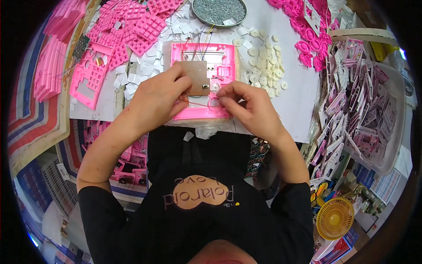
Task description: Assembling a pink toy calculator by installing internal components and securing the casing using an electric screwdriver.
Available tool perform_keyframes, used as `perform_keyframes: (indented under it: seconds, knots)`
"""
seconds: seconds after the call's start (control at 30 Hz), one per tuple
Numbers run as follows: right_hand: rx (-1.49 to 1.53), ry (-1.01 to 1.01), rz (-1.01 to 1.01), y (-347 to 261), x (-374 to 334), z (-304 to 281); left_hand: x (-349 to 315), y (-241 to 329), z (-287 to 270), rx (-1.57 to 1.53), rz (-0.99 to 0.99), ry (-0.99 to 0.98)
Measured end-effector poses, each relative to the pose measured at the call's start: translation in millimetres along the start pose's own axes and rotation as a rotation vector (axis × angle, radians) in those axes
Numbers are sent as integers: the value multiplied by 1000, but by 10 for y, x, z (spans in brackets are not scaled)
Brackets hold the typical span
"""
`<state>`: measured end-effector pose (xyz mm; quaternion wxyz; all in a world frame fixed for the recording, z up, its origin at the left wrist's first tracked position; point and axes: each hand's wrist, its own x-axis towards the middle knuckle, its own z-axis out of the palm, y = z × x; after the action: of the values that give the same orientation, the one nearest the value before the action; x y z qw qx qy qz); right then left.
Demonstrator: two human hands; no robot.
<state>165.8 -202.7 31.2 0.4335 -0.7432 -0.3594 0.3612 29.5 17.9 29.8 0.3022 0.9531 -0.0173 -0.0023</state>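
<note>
A pink plastic housing [229, 55] lies in front of me, its inside facing up. Over its left half is a brown circuit board [196, 72], tilted a little. The fingers of my left hand [160, 94] are closed on the board's left edge, with thin red wires [195, 104] beside the fingertips. More thin wires run from the top of the board toward the far side. My right hand [250, 105] has its thumb and forefinger pinched at the housing's lower right, close to a small white round part [215, 87]. What those fingertips hold is too small to tell.
A round tray of small metal screws [220, 12] stands at the back. Pink keypads [127, 37] and white squares [151, 57] lie left, cream discs [268, 64] right. Bright pink parts [310, 44] are piled far right, beside a clear bin [391, 132] of printed pieces.
</note>
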Motion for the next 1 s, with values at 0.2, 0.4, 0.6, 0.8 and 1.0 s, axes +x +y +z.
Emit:
perform_keyframes:
  seconds: [0.2,0.4,0.6,0.8,1.0]
  knots:
    - [-367,-22,-282,-97,-126,-28,78,73,57,176,-21,-22]
    - [-518,192,-421,-73,-239,43,5,256,29,100,-52,59]
    - [-570,229,-546,211,-291,151,-218,448,553,-133,171,225]
    - [-512,151,-630,262,-204,83,-218,394,754,-144,164,320]
    - [-509,212,-717,440,-227,128,-210,373,754,-122,165,308]
